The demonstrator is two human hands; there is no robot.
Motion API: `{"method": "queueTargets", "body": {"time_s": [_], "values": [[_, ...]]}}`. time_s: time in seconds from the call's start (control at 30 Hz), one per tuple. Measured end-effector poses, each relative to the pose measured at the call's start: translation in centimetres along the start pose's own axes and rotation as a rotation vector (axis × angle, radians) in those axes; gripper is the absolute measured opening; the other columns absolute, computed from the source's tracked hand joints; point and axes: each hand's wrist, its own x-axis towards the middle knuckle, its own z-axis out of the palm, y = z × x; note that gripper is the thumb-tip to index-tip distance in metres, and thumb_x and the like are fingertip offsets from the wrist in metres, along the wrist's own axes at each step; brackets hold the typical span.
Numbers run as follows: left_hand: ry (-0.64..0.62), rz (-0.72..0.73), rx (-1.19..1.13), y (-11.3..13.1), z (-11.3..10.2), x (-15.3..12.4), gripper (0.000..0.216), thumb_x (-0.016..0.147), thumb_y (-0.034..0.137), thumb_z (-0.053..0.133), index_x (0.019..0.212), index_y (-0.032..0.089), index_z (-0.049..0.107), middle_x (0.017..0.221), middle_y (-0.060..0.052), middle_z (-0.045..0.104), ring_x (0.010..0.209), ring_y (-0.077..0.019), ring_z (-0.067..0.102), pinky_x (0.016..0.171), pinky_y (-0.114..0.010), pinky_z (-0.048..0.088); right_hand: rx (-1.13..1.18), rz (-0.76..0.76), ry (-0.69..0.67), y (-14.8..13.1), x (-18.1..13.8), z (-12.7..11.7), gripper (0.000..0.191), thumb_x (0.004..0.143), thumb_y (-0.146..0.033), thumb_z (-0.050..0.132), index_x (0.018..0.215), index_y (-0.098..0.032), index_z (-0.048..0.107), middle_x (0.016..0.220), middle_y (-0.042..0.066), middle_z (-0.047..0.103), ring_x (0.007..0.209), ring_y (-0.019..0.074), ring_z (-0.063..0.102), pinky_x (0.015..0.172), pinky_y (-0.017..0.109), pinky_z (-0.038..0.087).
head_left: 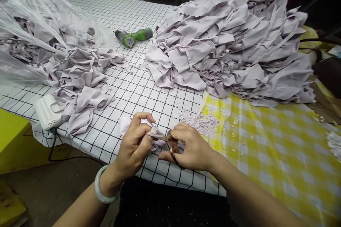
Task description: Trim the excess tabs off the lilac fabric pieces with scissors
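Observation:
My left hand (135, 143) pinches a small pale lilac fabric piece (124, 125) near the front edge of the table; part of the cloth hangs below the fingers. In my right hand (190, 145) is a pair of scissors (174, 154), with fingers through the handles. The scissor blades point left and reach the cloth at my left fingertips, slightly apart. Small fabric snippets (206, 124) lie scattered just beyond my right hand. A pale green bangle circles my left wrist.
A tall heap of lilac fabric pieces (229, 39) stands at the back right. More cloth (80, 67) spills from a clear plastic bag (32, 3) at left. A green cordless tool (135, 37) lies between them. A white power bank (48, 111) with a black cable sits at the left edge.

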Motion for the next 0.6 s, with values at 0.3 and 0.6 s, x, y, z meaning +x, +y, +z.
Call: {"method": "queueTargets", "body": {"time_s": [0.3,0.6], "values": [[-0.024,0.07,-0.021,0.11,0.38,0.43,0.022,0.102,0.017,0.045,0.085,0.02,0.059,0.099,-0.007,0.054,0.11,-0.0209,0.048,0.084,-0.032,0.048,0.029,0.015,0.001,0.15,-0.11,0.26,0.056,0.083,-0.064,0.064,0.055,-0.02,0.042,0.052,-0.003,0.051,0.053,0.0109,0.045,0.063,0.028,0.037],[-0.044,0.076,-0.004,0.23,0.88,0.63,0.023,0.101,0.015,0.045,0.087,0.022,0.062,0.084,-0.006,0.058,0.112,-0.0234,0.048,0.087,-0.038,0.048,0.078,0.04,0.012,0.42,-0.41,0.26,0.057,0.084,-0.064,0.065,0.054,-0.021,0.042,0.05,-0.002,0.051,0.051,0.0108,0.044,0.06,0.027,0.037]]}}
